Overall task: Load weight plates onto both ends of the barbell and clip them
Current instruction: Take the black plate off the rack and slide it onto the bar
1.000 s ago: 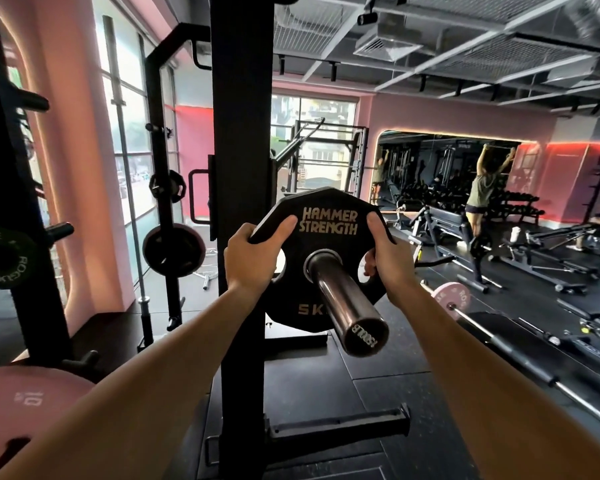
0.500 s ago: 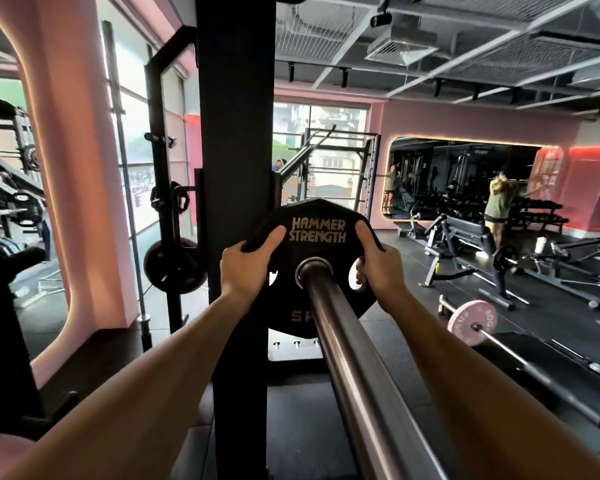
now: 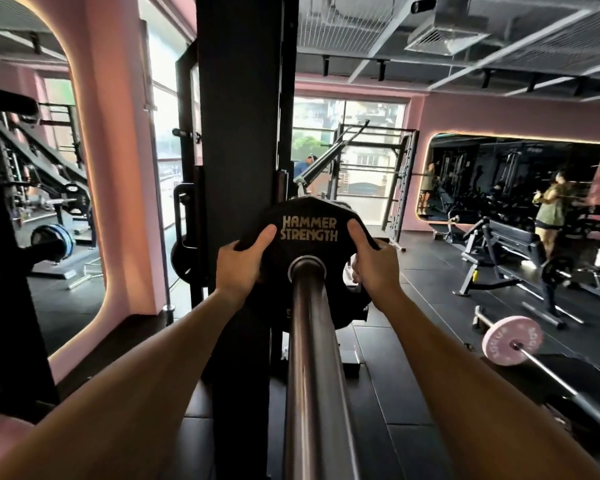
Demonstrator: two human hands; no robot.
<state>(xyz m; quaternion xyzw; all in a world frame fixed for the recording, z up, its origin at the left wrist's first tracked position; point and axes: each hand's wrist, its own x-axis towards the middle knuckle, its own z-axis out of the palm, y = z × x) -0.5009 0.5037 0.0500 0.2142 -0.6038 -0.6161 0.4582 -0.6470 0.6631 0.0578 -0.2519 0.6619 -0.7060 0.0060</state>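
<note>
A black plate marked HAMMER STRENGTH (image 3: 309, 216) sits on the steel barbell sleeve (image 3: 312, 358), far along it near the rack. My left hand (image 3: 244, 265) grips the plate's left edge, thumb on its face. At the right edge my right hand (image 3: 373, 268) holds on the same way. The sleeve runs from the plate toward me and out of the bottom of the view. No clip is in view.
The black rack upright (image 3: 243, 133) stands just left of the plate. A pink plate on a floor barbell (image 3: 511, 340) lies at the right. Benches (image 3: 499, 244) and a person (image 3: 549, 216) are further right. A pink pillar (image 3: 115, 168) stands at the left.
Both hands have slid the plate away from me along the sleeve toward the rack. Much more bare sleeve shows in front of the plate, and its end has left the view.
</note>
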